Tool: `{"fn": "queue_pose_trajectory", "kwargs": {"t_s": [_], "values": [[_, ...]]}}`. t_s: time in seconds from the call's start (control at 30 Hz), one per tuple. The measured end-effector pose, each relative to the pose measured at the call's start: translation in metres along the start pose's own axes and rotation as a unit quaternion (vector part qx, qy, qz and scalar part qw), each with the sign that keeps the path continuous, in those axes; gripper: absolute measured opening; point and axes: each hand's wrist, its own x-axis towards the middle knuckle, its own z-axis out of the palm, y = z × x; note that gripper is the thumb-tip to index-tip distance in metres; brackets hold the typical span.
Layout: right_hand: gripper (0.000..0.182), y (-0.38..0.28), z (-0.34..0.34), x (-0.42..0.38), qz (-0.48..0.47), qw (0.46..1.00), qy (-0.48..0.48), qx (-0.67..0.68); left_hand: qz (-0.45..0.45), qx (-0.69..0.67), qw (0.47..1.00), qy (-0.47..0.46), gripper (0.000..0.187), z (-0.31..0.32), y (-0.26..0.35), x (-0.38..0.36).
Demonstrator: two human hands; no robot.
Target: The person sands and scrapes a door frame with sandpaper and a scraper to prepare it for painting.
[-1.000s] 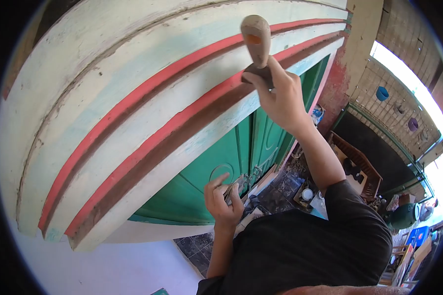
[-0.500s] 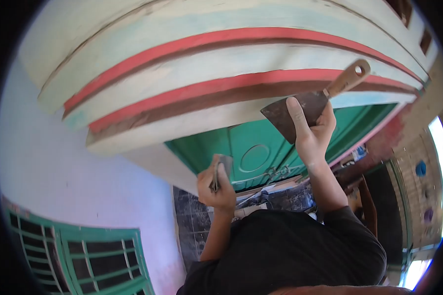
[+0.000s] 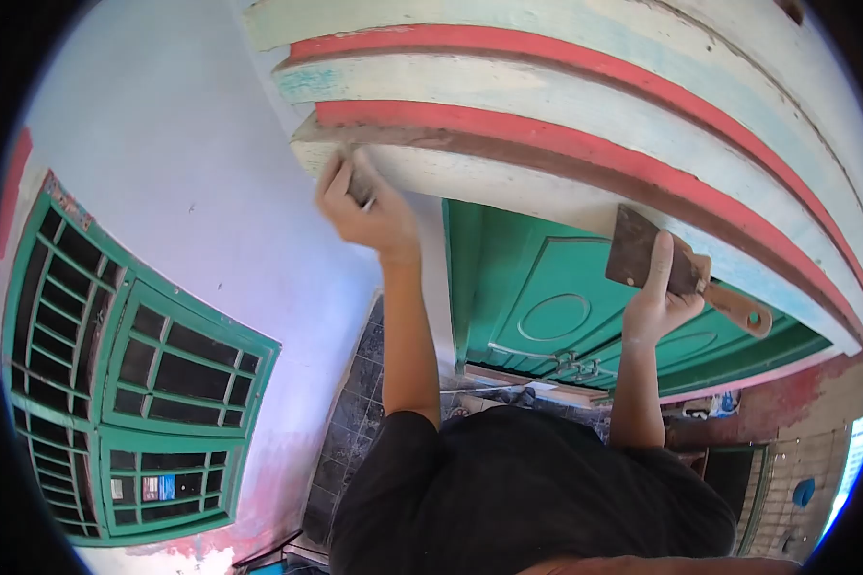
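Note:
My left hand (image 3: 379, 218) is raised to the left end of the stepped, painted ledge (image 3: 508, 158). Its fingers pinch a folded grey piece of sandpaper (image 3: 360, 184) against or very close to the lower brown-edged step; contact is hard to make out. Further right, my right hand (image 3: 654, 305) grips a putty knife (image 3: 633, 247) by its dark, wide blade, thumb lying along the metal. The wooden handle (image 3: 738, 309) with its hanging hole points right and down. That blade is just under the ledge, in front of the green door (image 3: 518, 287).
A pale lilac wall (image 3: 211, 192) meets the ledge at left and carries a green barred window (image 3: 177, 355). Dark floor tiles (image 3: 355, 383) lie far below. Metal handles (image 3: 577, 366) stick out of the green door. A blue object (image 3: 804, 493) hangs at lower right.
The view has swung left. My left hand has risen with the sandpaper to the ledge's left end. The putty knife has turned so its handle points right and down instead of up.

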Motion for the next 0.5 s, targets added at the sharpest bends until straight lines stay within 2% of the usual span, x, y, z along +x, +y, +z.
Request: {"fn": "queue_pose_trajectory", "kwargs": {"t_s": [0.07, 0.1, 0.2, 0.27, 0.4, 0.5], "values": [[0.017, 0.009, -0.002, 0.004, -0.033, 0.999, 0.001, -0.004, 0.050, -0.080, 0.996, -0.010, 0.029, 0.014, -0.009, -0.012], [0.023, 0.012, -0.003, 0.005, -0.064, 0.998, 0.008, -0.015, 0.051, -0.078, 0.996, -0.005, 0.029, 0.014, -0.005, -0.014], [0.025, 0.013, -0.005, 0.005, -0.054, 0.998, 0.004, -0.013, 0.030, -0.020, 0.998, -0.044, 0.037, 0.007, -0.002, -0.019], [0.026, 0.017, -0.009, 0.008, -0.054, 0.998, 0.000, -0.017, 0.070, 0.006, 0.993, -0.091, 0.044, 0.007, -0.006, -0.022], [0.024, 0.022, -0.014, 0.015, -0.091, 0.995, -0.033, -0.023, 0.027, -0.013, 0.993, -0.112, 0.044, 0.003, 0.003, -0.029], [0.023, 0.029, -0.019, 0.022, -0.117, 0.992, -0.049, -0.028, 0.046, -0.037, 0.983, -0.173, 0.044, -0.019, 0.024, -0.088]]}}
